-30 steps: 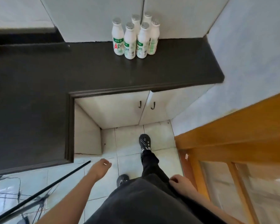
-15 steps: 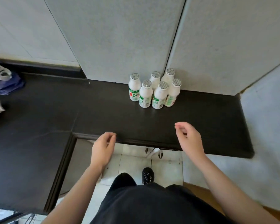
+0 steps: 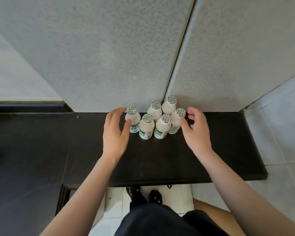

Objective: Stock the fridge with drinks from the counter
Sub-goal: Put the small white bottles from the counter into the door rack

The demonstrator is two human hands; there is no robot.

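Half a second ago both hands hung over the near edge of the black counter (image 3: 211, 150); now they have reached to the far side and flank the cluster of six white drink bottles (image 3: 153, 120) standing upright against the grey wall panels (image 3: 109, 57). The left hand (image 3: 115, 133) is spread, its fingers at or touching the leftmost bottle (image 3: 132, 120); the right hand (image 3: 197, 132) is spread too, fingers just beside the rightmost bottle (image 3: 176, 120). Nothing is gripped yet, so the pick-up is likely about to begin. No fridge is in view. The packed bottles could topple one another, and the wall behind leaves fingers little room
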